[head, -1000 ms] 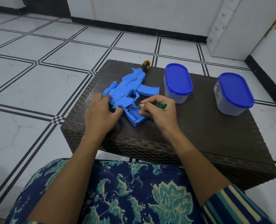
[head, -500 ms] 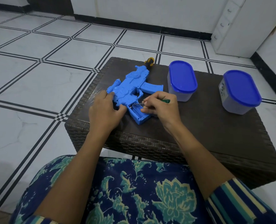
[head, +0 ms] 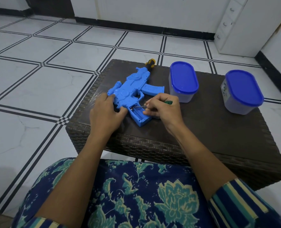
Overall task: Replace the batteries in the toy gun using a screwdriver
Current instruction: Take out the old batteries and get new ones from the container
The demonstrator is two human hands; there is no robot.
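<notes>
A blue toy gun [head: 133, 89] lies flat on the dark wicker table [head: 210, 129], muzzle toward the far edge with a black and yellow tip. Its grip points at me with the battery compartment [head: 137, 113] open. My left hand [head: 106, 112] presses on the gun's body just left of the compartment. My right hand [head: 163, 109] is closed around a small screwdriver [head: 168, 102] with a green handle; its thin metal shaft reaches left into the top of the compartment. Whether batteries sit inside is hard to tell.
Two translucent containers with blue lids stand on the table: one [head: 183, 81] just right of the gun, another [head: 242, 91] near the right edge. White tiled floor surrounds the table. My lap in blue floral cloth is at the bottom.
Both hands stay on the gun and screwdriver with only small shifts. The camera view has drifted, so the table sits slightly lower and further right.
</notes>
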